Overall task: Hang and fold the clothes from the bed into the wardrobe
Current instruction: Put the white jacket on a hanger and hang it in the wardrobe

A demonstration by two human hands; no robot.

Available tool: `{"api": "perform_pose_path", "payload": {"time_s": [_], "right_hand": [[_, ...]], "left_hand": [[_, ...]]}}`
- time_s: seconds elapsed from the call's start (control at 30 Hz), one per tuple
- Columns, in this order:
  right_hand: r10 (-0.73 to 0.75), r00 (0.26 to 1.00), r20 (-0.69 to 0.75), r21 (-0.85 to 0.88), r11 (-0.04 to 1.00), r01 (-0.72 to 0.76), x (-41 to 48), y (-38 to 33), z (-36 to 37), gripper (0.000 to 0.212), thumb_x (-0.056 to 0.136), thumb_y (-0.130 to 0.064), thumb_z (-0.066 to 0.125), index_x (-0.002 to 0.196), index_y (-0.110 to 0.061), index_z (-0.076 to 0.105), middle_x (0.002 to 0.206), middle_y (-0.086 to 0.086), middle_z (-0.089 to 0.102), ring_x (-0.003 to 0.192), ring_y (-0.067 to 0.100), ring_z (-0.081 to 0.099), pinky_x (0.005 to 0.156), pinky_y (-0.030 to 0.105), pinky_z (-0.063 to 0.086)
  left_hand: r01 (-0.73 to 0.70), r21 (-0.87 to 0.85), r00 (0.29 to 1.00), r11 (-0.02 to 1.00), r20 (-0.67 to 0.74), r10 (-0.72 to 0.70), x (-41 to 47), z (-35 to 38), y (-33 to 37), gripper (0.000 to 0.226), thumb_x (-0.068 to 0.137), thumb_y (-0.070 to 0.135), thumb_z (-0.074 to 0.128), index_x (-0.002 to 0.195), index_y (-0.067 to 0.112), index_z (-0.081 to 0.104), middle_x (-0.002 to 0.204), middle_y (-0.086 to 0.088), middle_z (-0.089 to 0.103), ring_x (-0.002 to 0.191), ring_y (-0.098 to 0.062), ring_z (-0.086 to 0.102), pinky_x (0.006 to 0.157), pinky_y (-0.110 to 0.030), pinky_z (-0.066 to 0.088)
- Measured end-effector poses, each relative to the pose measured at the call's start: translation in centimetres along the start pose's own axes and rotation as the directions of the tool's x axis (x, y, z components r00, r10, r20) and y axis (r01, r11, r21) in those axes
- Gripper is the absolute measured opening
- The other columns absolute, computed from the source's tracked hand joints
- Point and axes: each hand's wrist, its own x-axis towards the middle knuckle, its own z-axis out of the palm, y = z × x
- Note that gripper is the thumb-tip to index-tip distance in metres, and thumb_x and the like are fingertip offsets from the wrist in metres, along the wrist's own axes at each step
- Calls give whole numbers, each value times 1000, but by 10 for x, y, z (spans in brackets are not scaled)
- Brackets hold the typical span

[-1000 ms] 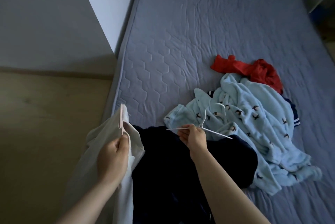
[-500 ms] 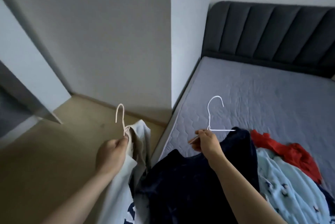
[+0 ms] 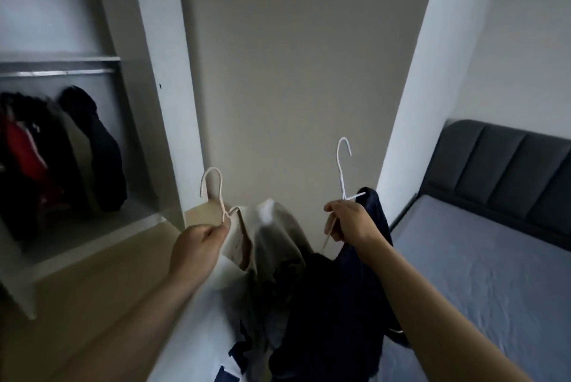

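My left hand point(image 3: 197, 245) grips a pale pink hanger point(image 3: 216, 193) that carries a cream-white garment point(image 3: 272, 239), hook pointing up. My right hand point(image 3: 349, 221) grips a white wire hanger point(image 3: 342, 165) with a dark navy garment point(image 3: 346, 304) draped from it. Both garments hang side by side between my arms. The open white wardrobe point(image 3: 154, 103) stands at the left, its metal rail point(image 3: 58, 73) holding several dark and red clothes point(image 3: 46, 159). The hangers are to the right of the wardrobe, below rail height.
The bed point(image 3: 482, 273) with its grey-blue quilted mattress and dark padded headboard point(image 3: 506, 162) lies at the right. A beige wall point(image 3: 293, 72) and a white pillar point(image 3: 432, 72) face me. Wooden floor point(image 3: 77, 304) runs below the wardrobe.
My view has swung left and up from the bed to the wardrobe. Both hands have lifted their hangers with the garments off the bed and carried them toward the wardrobe.
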Motion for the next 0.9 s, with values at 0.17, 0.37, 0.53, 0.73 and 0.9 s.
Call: {"api": "perform_pose_path", "payload": {"time_s": [0.17,0.37,0.53,0.73,0.9], "right_hand": [[-72,997,38,-125,989,76,25,-32,63,28,99,-7,33,85,-9,57,47,1,58,36,8,44,41,19,36],[-152,988,-3,-239,960,147,62,-65,138,29,99,-7,34,89,-8,61,53,4,55,50,16,49,52,25,39],[-163,986,-27,-249,957,152,92,-81,205,30,99,-6,37,83,-9,62,59,5,52,52,15,47,49,22,37],[-149,989,18,-207,967,149,138,-86,288,35,98,-6,40,72,-13,62,50,-1,49,46,13,43,47,25,33],[-169,984,53,-205,963,176,190,-93,351,37,93,-1,40,68,-17,62,33,-12,43,35,5,38,43,20,30]], "left_hand": [[-35,-2,998,999,-61,35,45,-62,-25,60,87,52,55,61,-2,55,53,-15,49,55,-29,50,55,-33,32],[-41,8,996,999,-80,41,107,-122,-67,61,85,51,57,53,-1,46,48,-6,37,51,-21,40,54,-32,28],[-28,36,999,999,-40,30,148,-168,-112,58,83,53,54,48,8,41,44,-2,35,48,-22,39,53,-31,26],[41,75,997,996,-75,-35,197,-202,-172,55,89,43,57,52,3,52,49,-6,44,51,-23,47,54,-30,29],[113,119,987,986,-124,-98,244,-231,-216,53,91,46,54,55,7,56,46,-2,45,45,-15,45,52,-27,32]]}}
